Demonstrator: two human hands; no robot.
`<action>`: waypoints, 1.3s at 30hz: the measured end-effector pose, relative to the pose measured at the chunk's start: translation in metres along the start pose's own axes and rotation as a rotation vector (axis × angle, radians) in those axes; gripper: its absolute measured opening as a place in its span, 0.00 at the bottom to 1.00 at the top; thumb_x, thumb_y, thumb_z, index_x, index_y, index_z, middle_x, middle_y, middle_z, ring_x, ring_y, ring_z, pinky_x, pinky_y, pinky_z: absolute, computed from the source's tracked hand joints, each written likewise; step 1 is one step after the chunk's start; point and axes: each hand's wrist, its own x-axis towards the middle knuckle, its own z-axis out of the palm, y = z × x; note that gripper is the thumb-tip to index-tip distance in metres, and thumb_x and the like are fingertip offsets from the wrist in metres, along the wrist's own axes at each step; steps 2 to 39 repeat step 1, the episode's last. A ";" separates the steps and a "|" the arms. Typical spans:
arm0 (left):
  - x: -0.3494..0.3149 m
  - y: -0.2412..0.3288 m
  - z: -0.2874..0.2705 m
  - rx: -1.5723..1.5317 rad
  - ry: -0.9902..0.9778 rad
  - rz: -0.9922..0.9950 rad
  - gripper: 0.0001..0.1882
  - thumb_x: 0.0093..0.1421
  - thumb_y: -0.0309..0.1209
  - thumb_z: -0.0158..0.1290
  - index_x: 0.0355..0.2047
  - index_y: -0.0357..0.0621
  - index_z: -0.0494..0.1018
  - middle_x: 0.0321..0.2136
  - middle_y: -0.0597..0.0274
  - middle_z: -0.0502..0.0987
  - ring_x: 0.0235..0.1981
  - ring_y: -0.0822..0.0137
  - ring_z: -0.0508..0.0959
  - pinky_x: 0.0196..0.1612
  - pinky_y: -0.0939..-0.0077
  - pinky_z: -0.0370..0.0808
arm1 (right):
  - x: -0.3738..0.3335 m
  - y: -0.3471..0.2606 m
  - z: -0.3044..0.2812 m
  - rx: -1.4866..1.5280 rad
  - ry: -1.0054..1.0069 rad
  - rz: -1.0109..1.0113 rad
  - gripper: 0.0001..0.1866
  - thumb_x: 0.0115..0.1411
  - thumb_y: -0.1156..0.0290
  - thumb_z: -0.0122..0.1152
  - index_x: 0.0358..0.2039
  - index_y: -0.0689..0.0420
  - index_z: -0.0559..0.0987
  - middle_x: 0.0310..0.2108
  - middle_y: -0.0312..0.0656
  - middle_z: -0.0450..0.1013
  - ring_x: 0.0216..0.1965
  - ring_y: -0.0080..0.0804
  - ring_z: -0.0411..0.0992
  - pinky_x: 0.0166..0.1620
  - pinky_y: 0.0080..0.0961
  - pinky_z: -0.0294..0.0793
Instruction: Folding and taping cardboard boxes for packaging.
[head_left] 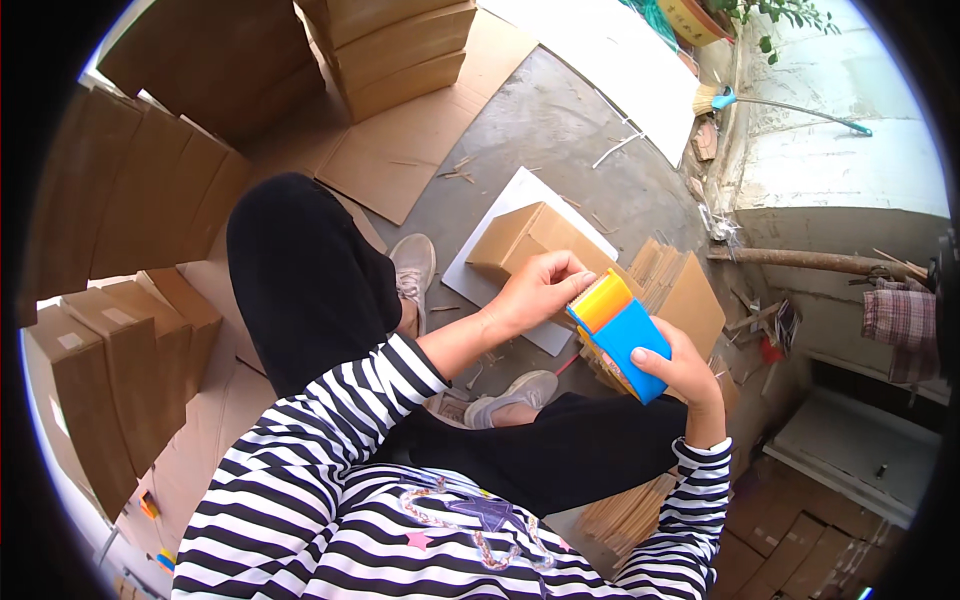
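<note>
Upright in my right hand (688, 372) is a small flat pack (630, 345), blue over most of its face and yellow at its far end. The thumb lies across the blue face, and the other fingers go behind it, mostly hidden. My left hand (540, 293) is at the yellow end, thumb and fingers pinched together at the corner. Whatever is between those fingertips is hidden. Just beyond the hands, a brown cardboard carton (535, 235) rests on a white board (480, 265) on the floor.
Stacks of flat cardboard pieces (690, 300) lie to the right of the carton. Tall brown cartons (110, 190) line the left side, with more boxes (400, 50) at the back. My shoes (510, 398) stand near the board. A broom (715, 98) leans by the right wall.
</note>
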 end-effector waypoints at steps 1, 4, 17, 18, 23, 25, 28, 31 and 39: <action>0.000 -0.005 -0.005 0.008 0.029 0.016 0.09 0.61 0.34 0.49 0.32 0.40 0.71 0.25 0.73 0.72 0.27 0.83 0.69 0.30 0.88 0.67 | 0.008 -0.004 0.001 -0.022 -0.022 0.042 0.31 0.49 0.48 0.61 0.42 0.63 0.70 0.30 0.40 0.70 0.32 0.24 0.68 0.35 0.19 0.67; 0.000 -0.005 -0.005 0.008 0.029 0.016 0.09 0.61 0.34 0.49 0.32 0.40 0.71 0.25 0.73 0.72 0.27 0.83 0.69 0.30 0.88 0.67 | 0.008 -0.004 0.001 -0.022 -0.022 0.042 0.31 0.49 0.48 0.61 0.42 0.63 0.70 0.30 0.40 0.70 0.32 0.24 0.68 0.35 0.19 0.67; 0.000 -0.005 -0.005 0.008 0.029 0.016 0.09 0.61 0.34 0.49 0.32 0.40 0.71 0.25 0.73 0.72 0.27 0.83 0.69 0.30 0.88 0.67 | 0.008 -0.004 0.001 -0.022 -0.022 0.042 0.31 0.49 0.48 0.61 0.42 0.63 0.70 0.30 0.40 0.70 0.32 0.24 0.68 0.35 0.19 0.67; 0.000 -0.005 -0.005 0.008 0.029 0.016 0.09 0.61 0.34 0.49 0.32 0.40 0.71 0.25 0.73 0.72 0.27 0.83 0.69 0.30 0.88 0.67 | 0.008 -0.004 0.001 -0.022 -0.022 0.042 0.31 0.49 0.48 0.61 0.42 0.63 0.70 0.30 0.40 0.70 0.32 0.24 0.68 0.35 0.19 0.67; 0.000 -0.005 -0.005 0.008 0.029 0.016 0.09 0.61 0.34 0.49 0.32 0.40 0.71 0.25 0.73 0.72 0.27 0.83 0.69 0.30 0.88 0.67 | 0.008 -0.004 0.001 -0.022 -0.022 0.042 0.31 0.49 0.48 0.61 0.42 0.63 0.70 0.30 0.40 0.70 0.32 0.24 0.68 0.35 0.19 0.67; 0.000 -0.005 -0.005 0.008 0.029 0.016 0.09 0.61 0.34 0.49 0.32 0.40 0.71 0.25 0.73 0.72 0.27 0.83 0.69 0.30 0.88 0.67 | 0.008 -0.004 0.001 -0.022 -0.022 0.042 0.31 0.49 0.48 0.61 0.42 0.63 0.70 0.30 0.40 0.70 0.32 0.24 0.68 0.35 0.19 0.67; 0.000 -0.005 -0.005 0.008 0.029 0.016 0.09 0.61 0.34 0.49 0.32 0.40 0.71 0.25 0.73 0.72 0.27 0.83 0.69 0.30 0.88 0.67 | 0.008 -0.004 0.001 -0.022 -0.022 0.042 0.31 0.49 0.48 0.61 0.42 0.63 0.70 0.30 0.40 0.70 0.32 0.24 0.68 0.35 0.19 0.67; 0.000 -0.005 -0.005 0.008 0.029 0.016 0.09 0.61 0.34 0.49 0.32 0.40 0.71 0.25 0.73 0.72 0.27 0.83 0.69 0.30 0.88 0.67 | 0.008 -0.004 0.001 -0.022 -0.022 0.042 0.31 0.49 0.48 0.61 0.42 0.63 0.70 0.30 0.40 0.70 0.32 0.24 0.68 0.35 0.19 0.67; 0.000 -0.005 -0.005 0.008 0.029 0.016 0.09 0.61 0.34 0.49 0.32 0.40 0.71 0.25 0.73 0.72 0.27 0.83 0.69 0.30 0.88 0.67 | 0.008 -0.004 0.001 -0.022 -0.022 0.042 0.31 0.49 0.48 0.61 0.42 0.63 0.70 0.30 0.40 0.70 0.32 0.24 0.68 0.35 0.19 0.67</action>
